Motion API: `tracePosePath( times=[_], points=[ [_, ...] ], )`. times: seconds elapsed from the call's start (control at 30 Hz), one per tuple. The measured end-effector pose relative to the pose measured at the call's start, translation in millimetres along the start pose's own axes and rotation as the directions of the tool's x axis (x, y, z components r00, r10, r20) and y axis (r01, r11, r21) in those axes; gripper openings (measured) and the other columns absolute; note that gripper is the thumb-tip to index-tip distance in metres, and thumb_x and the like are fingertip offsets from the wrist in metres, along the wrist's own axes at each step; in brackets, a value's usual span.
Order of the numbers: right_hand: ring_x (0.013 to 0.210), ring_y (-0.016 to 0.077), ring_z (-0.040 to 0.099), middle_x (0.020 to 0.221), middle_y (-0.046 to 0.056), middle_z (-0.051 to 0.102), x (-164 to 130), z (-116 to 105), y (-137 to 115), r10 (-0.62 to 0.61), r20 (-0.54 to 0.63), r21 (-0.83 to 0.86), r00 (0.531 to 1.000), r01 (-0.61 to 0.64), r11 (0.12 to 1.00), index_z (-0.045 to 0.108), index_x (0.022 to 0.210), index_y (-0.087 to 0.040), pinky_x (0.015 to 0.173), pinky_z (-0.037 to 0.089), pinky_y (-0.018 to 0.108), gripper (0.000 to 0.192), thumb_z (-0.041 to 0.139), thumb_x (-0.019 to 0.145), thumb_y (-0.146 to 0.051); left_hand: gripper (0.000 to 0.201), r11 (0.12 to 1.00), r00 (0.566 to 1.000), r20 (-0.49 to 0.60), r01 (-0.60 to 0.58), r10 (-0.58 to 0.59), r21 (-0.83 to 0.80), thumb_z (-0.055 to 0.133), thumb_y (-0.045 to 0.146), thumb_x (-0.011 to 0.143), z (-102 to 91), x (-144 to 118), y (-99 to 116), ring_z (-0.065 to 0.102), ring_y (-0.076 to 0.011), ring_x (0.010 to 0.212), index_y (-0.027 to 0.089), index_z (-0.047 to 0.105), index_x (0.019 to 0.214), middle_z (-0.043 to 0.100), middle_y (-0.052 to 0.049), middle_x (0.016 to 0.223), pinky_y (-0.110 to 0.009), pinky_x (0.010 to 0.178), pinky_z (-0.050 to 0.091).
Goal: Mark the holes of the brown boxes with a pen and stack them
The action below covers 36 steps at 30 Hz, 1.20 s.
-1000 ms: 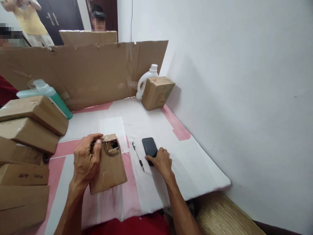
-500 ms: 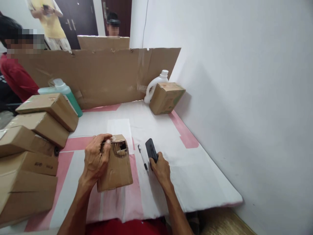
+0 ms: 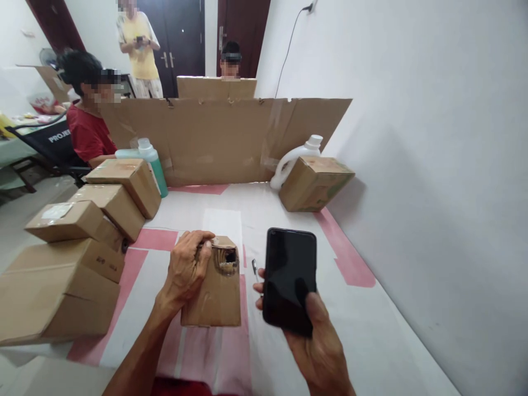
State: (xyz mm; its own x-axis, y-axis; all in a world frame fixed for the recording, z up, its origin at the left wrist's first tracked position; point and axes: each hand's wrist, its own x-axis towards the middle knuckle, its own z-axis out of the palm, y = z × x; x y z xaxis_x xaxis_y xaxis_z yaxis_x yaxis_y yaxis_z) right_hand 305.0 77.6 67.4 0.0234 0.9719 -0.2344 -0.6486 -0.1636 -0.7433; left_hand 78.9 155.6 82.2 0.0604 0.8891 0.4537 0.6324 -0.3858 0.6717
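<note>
My right hand [image 3: 319,341] is closed round a black smartphone [image 3: 289,275], its dark screen facing me and the thumb at its lower right edge. My left hand [image 3: 187,269] grips the upper left edge of a small cardboard box [image 3: 214,302] with a torn hole near its top right corner. The box stands on the cloth-covered table. A pen [image 3: 254,266] lies between box and phone, partly hidden behind the fingers of my right hand.
Several cardboard boxes [image 3: 58,286] line the left side, with a green-liquid bottle [image 3: 154,165] behind them. A cardboard partition [image 3: 218,143] spans the back. A white jug [image 3: 284,165] and a box [image 3: 315,184] stand near the right wall. People are beyond the partition.
My right hand has lifted the smartphone off the table and turned its screen toward me. My left hand stays on the box. The view has swung left.
</note>
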Motion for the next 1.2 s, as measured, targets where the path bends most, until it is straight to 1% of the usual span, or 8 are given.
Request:
tracePosePath(
  times=[0.1,0.2,0.3,0.37,0.53,0.87,1.07,1.2],
  points=[
    [0.100,0.0311,0.075,0.125,0.018,0.074,-17,34,7,0.212,0.208,0.212,0.955,-0.256,0.943,0.073,0.122,-0.017,0.085,0.060,0.047,0.068,0.054,0.092,-0.076,0.024,1.000,1.000,0.002,-0.002,0.002,0.009,0.046,0.026,0.102,-1.0,-2,2,0.068,-0.0222,0.098,0.020,0.069,0.106,0.075,-0.005,0.104,-0.036,0.089,0.052],
    [0.096,0.0300,0.075,0.121,0.019,0.076,-24,53,23,0.353,0.408,0.230,0.842,-0.469,0.853,0.074,0.123,-0.013,0.082,0.060,0.045,0.067,0.050,0.097,-0.070,0.024,1.000,1.000,0.000,0.000,0.000,0.004,0.046,0.023,0.100,-2.9,-4,2,0.069,-0.0220,0.097,0.020,0.070,0.106,0.076,-0.005,0.103,-0.035,0.087,0.053],
    [0.092,0.0301,0.076,0.113,0.016,0.078,-26,58,34,0.399,0.527,0.200,0.750,-0.566,0.800,0.074,0.123,-0.013,0.082,0.060,0.047,0.060,0.054,0.098,-0.063,0.022,1.000,1.000,-0.007,-0.015,0.015,0.001,0.049,0.022,0.098,-2.6,-3,1,0.070,-0.0219,0.092,0.019,0.070,0.103,0.077,-0.006,0.098,-0.034,0.083,0.054],
    [0.089,0.0304,0.076,0.104,0.015,0.079,-25,58,38,0.420,0.563,0.179,0.712,-0.601,0.778,0.074,0.122,-0.012,0.086,0.058,0.049,0.060,0.055,0.096,-0.063,0.022,1.000,1.000,-0.012,-0.001,0.001,0.006,0.050,0.023,0.099,-0.9,-2,1,0.070,-0.0219,0.091,0.019,0.071,0.101,0.077,-0.006,0.096,-0.035,0.084,0.054],
    [0.092,0.0323,0.076,0.100,0.015,0.079,-20,53,38,0.474,0.537,0.161,0.697,-0.637,0.754,0.074,0.117,-0.013,0.085,0.059,0.049,0.062,0.053,0.093,-0.067,0.022,1.000,1.000,-0.008,0.018,-0.018,0.012,0.049,0.023,0.101,2.3,-1,2,0.070,-0.0218,0.093,0.021,0.071,0.101,0.077,-0.006,0.098,-0.036,0.087,0.053],
    [0.093,0.0332,0.075,0.095,0.016,0.079,-9,49,36,0.495,0.645,0.051,0.582,-0.680,0.732,0.076,0.111,-0.013,0.080,0.060,0.046,0.074,0.050,0.090,-0.078,0.021,0.999,1.000,-0.017,0.002,-0.003,-0.034,0.050,0.024,0.101,2.5,-2,1,0.070,-0.0219,0.093,0.021,0.070,0.102,0.076,-0.006,0.097,-0.036,0.084,0.054],
    [0.090,0.0300,0.076,0.098,0.016,0.079,-11,46,48,0.431,0.602,0.130,0.672,-0.615,0.778,0.075,0.114,-0.011,0.080,0.057,0.040,0.078,0.051,0.089,-0.081,0.020,1.000,1.000,-0.028,-0.011,0.010,-0.020,0.051,0.021,0.097,-0.1,-3,2,0.070,-0.0222,0.090,0.021,0.070,0.101,0.076,-0.006,0.095,-0.035,0.081,0.054],
    [0.085,0.0266,0.076,0.101,0.016,0.079,-13,43,46,0.457,0.582,0.129,0.673,-0.631,0.765,0.074,0.117,-0.011,0.083,0.056,0.038,0.080,0.054,0.087,-0.083,0.021,1.000,1.000,-0.023,-0.004,0.003,-0.025,0.049,0.021,0.096,-1.4,-2,5,0.070,-0.0229,0.089,0.020,0.070,0.100,0.076,-0.007,0.094,-0.037,0.081,0.055]
  ],
)
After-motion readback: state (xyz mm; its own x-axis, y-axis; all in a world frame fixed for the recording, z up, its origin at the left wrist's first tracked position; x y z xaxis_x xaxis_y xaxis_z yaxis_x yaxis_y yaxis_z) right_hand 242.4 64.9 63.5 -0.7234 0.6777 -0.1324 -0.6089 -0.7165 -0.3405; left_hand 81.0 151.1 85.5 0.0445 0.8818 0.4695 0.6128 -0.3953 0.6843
